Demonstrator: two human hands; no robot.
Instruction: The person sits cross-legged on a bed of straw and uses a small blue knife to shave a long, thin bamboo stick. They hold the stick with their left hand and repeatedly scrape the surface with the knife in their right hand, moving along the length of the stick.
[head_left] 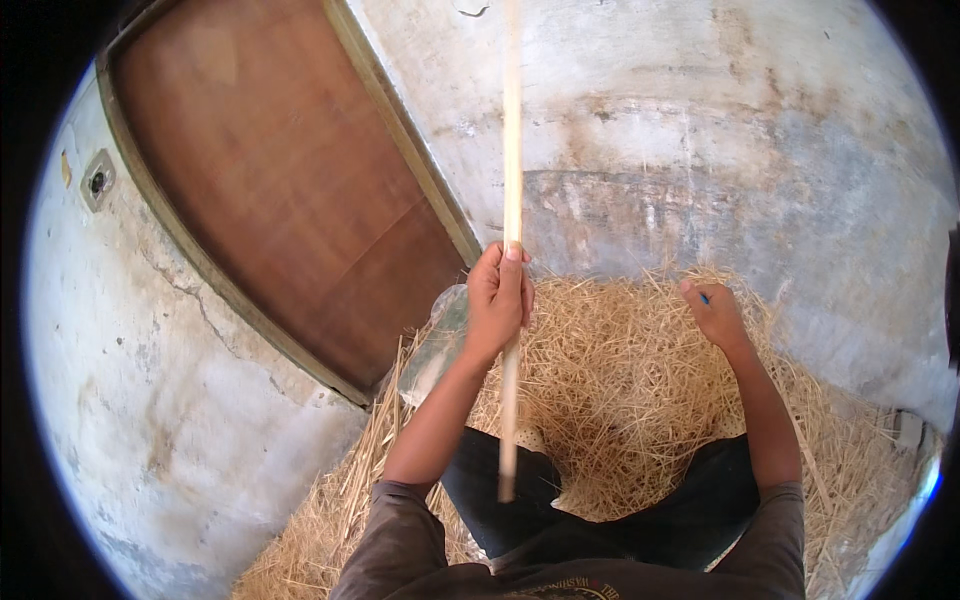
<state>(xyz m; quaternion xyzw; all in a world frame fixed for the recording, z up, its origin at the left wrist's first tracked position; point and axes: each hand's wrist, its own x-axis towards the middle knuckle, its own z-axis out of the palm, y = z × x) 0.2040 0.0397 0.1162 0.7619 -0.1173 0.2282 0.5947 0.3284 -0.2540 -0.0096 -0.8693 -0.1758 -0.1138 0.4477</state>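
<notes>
My left hand [495,305] is closed around a long, pale strip of wood or bamboo [513,150], its thumb pressed flat along the near face. The strip stretches from the top edge of the view down over my left thigh, and its lower end is blurred. Off to the right and apart from the strip, my right hand [718,318] is curled shut. A bit of blue [705,298] shows between its fingers; the rest of that thing is hidden, so its kind cannot be told.
Thin straw-coloured shavings [610,370] heap between and around my legs [690,480]. A brown door [270,190] in a wooden frame stands at the left, beside a stained pale wall [640,130]. A grey-green slab [437,345] lies near its foot. Longer strips [385,420] lie at the left.
</notes>
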